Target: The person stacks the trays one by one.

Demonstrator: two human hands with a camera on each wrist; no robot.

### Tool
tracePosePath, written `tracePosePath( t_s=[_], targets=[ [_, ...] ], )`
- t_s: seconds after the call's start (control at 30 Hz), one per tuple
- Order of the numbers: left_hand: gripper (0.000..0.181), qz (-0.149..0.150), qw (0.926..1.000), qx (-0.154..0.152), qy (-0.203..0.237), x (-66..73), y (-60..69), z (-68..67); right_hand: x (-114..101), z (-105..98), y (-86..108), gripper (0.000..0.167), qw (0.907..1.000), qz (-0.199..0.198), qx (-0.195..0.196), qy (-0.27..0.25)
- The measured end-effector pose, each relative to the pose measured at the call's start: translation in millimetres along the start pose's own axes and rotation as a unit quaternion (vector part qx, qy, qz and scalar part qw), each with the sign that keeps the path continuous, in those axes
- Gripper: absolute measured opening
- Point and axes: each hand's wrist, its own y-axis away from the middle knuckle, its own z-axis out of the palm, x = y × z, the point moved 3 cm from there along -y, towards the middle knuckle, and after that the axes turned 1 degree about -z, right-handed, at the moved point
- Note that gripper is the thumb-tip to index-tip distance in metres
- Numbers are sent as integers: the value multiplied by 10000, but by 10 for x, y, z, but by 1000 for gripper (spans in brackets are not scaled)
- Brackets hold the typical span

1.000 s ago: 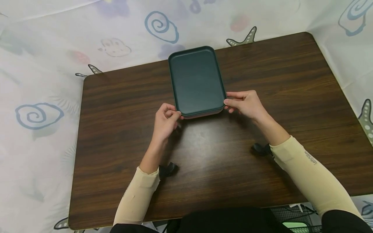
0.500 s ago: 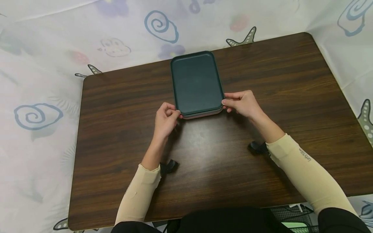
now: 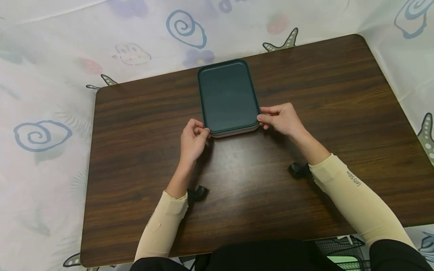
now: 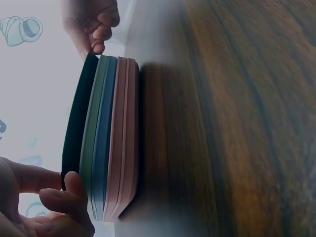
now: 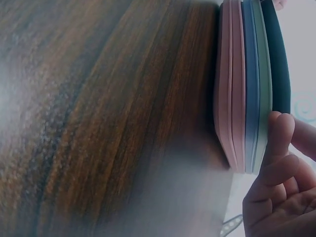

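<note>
A dark green rectangular tray (image 3: 228,96) lies on top of a neat stack near the table's far edge. Beneath it, the left wrist view shows a light green tray (image 4: 94,123), a blue tray (image 4: 102,138) and two pink trays (image 4: 129,133). My left hand (image 3: 193,141) pinches the dark green tray at its near left corner. At the near right corner, my right hand (image 3: 283,119) pinches the same tray between thumb and fingers. In the right wrist view, fingertips (image 5: 281,120) sit against the dark green and light green edges.
The stack stands on a dark wood-grain table (image 3: 142,169). A pale patterned cloth (image 3: 142,34) hangs behind and at the sides. Black wrist straps (image 3: 198,194) show below each forearm. A wire basket (image 3: 342,250) is below the table's front edge.
The dark green tray has come down and settled in line with the stack under it. My right hand has shifted slightly left with it; my left hand has barely moved.
</note>
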Motion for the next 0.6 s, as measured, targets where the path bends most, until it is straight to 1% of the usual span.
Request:
tracePosePath(
  t_s=[0.2,0.6],
  targets=[
    [9,217,9977,142,-631,15,19,4,10,5,-7,43,9997,-75,52,238],
    [12,475,9914,247,-1193,34,56,5,21,8,-5,42,9990,-194,146,367]
  ],
)
